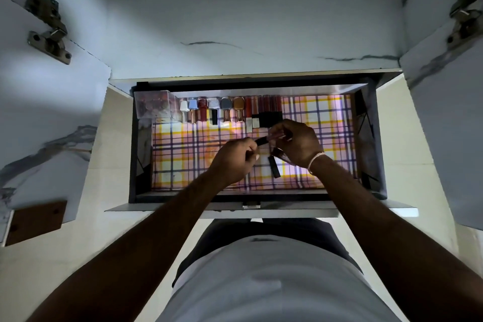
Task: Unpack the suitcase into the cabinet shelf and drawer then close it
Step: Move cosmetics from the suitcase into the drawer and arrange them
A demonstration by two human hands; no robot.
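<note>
Over the open drawer (257,197), a thin dark tube (261,141) is pinched by the left hand (233,162) while more are gripped in the right hand (296,142); light, stiff, slippery, best held mid-barrel.

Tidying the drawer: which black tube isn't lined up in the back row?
The black tube lying alone on the checked liner, under the right hand, apart from the row.
</note>
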